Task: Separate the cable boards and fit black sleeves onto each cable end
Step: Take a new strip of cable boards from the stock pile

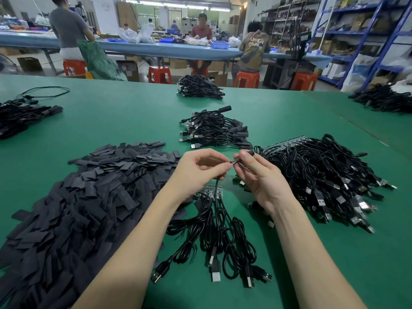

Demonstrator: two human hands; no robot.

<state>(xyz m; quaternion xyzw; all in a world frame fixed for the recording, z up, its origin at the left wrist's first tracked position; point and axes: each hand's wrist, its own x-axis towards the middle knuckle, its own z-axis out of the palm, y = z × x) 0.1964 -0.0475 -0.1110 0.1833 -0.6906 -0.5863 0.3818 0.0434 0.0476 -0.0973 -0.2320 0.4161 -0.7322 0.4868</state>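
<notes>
The small board [233,162] pinched between the hands is mostly covered by fingertips [227,167] — its detail is too small to read. The sleeve pile [66,208] is cut off by the left and bottom edges, both forearms by the bottom — far shelves [356,30] are blurred.

Three workers [201,25] sit at a long blue workbench [138,48] on orange plastic stools [159,74] (one stool stands unoccupied at right), while blue metal shelving [356,34] holds cardboard boxes along the right-hand wall.
</notes>
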